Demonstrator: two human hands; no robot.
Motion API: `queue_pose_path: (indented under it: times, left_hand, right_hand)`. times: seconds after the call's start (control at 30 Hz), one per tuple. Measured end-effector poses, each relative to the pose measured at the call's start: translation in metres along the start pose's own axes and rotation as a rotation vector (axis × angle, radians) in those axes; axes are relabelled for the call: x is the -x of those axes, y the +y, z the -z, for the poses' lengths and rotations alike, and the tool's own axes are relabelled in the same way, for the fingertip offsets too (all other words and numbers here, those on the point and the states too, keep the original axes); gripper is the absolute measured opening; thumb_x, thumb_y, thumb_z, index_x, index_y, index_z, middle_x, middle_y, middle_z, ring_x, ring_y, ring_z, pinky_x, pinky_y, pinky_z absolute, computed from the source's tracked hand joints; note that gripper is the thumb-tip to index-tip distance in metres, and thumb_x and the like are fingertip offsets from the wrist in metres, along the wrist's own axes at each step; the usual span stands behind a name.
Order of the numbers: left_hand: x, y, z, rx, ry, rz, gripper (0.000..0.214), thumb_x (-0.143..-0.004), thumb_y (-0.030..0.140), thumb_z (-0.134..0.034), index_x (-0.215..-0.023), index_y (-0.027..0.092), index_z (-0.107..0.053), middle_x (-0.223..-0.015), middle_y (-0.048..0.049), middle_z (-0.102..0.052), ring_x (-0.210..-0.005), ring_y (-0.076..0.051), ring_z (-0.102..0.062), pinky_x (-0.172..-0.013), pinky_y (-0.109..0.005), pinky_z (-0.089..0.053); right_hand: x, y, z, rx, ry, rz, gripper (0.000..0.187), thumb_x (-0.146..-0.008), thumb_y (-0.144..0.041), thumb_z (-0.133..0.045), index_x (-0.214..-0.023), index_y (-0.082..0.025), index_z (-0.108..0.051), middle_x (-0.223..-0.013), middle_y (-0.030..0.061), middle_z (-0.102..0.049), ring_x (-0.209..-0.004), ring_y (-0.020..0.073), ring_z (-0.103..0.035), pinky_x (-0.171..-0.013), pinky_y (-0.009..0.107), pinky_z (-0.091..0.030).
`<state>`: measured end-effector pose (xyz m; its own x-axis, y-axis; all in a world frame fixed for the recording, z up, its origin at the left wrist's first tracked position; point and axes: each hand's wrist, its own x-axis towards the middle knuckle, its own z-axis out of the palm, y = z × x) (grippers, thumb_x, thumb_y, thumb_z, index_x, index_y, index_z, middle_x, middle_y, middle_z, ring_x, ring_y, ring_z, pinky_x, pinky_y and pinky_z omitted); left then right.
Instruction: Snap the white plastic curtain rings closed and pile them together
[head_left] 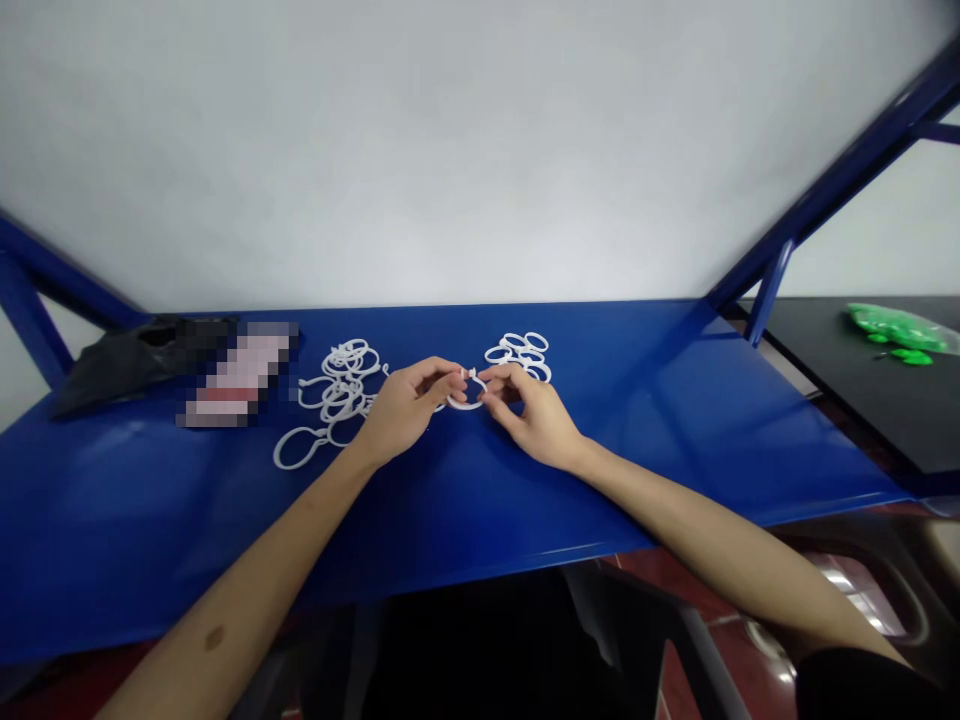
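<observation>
Between my two hands is a white plastic ring [466, 406] with a small clasp at its top. My left hand [409, 405] pinches the ring's left side, thumb against fingers. On the opposite side, my right hand [536, 415] grips it with thumb and fingertips. Left of my left hand lies a loose heap of white rings [298, 448], some overlapping, and part of it is hidden behind that hand. Just beyond my right hand, several more white rings [535, 342] lie in a smaller cluster.
The blue table [465, 520] has blue frame bars [772, 285] at both sides and a pale wall behind. A black bag [112, 370] and a blurred-out pinkish item [240, 375] lie at left. On a dark table [840, 380] at right rests a bag of green pieces [896, 330].
</observation>
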<state>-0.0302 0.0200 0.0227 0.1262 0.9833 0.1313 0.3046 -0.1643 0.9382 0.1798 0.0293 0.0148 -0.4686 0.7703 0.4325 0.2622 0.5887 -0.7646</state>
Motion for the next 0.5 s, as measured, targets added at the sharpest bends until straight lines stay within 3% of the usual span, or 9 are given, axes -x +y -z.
queue_pose_path:
  times: [0.23, 0.5]
  left_hand:
    - [0.008, 0.005, -0.011, -0.166, 0.052, -0.113, 0.027, -0.096, 0.046, -0.056, -0.092, 0.022, -0.069, -0.082, -0.0007, -0.075, -0.075, -0.017, -0.07, -0.071, -0.028, -0.051]
    - [0.011, 0.013, -0.011, -0.32, 0.023, -0.284, 0.019, -0.094, 0.029, -0.05, -0.08, 0.022, -0.062, -0.082, -0.0011, -0.075, -0.075, -0.016, -0.068, -0.072, -0.028, -0.053]
  right_hand:
    - [0.002, -0.002, 0.001, 0.101, 0.039, 0.092, 0.012, -0.101, -0.026, -0.053, -0.104, -0.021, -0.065, -0.096, 0.0039, -0.073, -0.085, 0.0155, -0.069, -0.078, 0.029, -0.054]
    - [0.01, -0.004, 0.004, 0.223, -0.029, 0.257, 0.019, -0.104, -0.024, -0.045, -0.107, -0.021, -0.063, -0.093, 0.0069, -0.067, -0.085, 0.0174, -0.062, -0.079, 0.033, -0.053]
